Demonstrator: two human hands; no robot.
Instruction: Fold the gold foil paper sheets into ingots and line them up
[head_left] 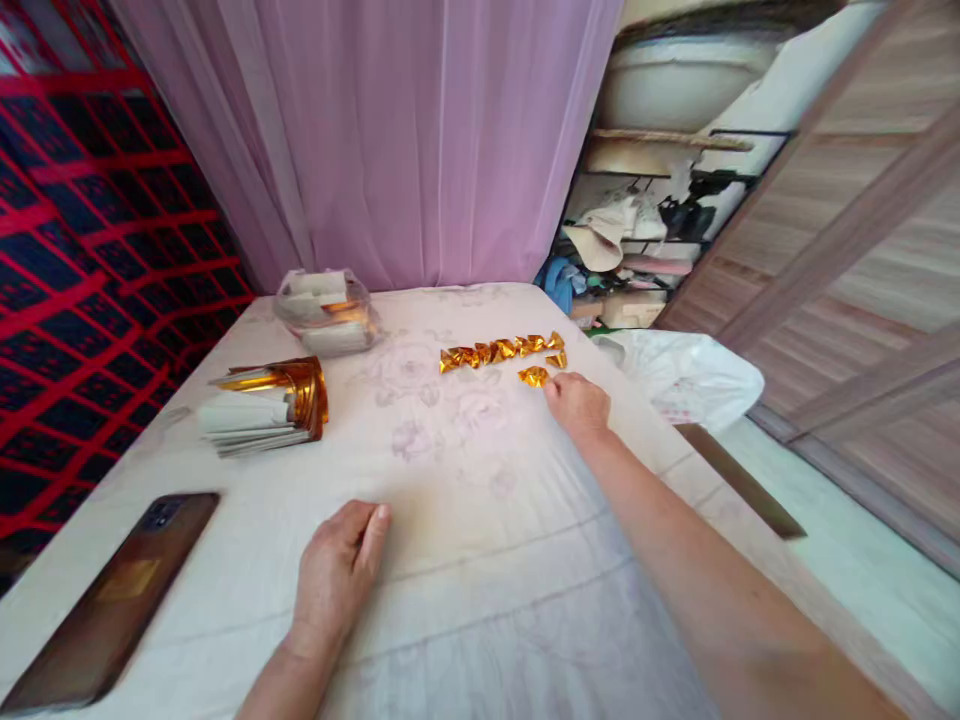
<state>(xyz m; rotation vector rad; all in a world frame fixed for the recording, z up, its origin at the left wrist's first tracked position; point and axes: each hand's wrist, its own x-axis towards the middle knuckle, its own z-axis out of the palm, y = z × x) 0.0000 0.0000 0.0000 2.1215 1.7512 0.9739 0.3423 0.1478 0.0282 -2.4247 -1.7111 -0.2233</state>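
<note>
While right hand [576,402] nears crinkled gold piece [533,376], probably foil, left hand [337,570] flat.

Bed layout, head view

Folded foil pieces [501,351] in row at 12 o'clock on bed [465,560]; single piece [533,376] just before row, right hand [576,404] beside it. Left hand [335,570] flat at 6. Paper stack [262,408] at 10, bag [327,311] behind it at 11. Phone [112,598] at 8.
</note>
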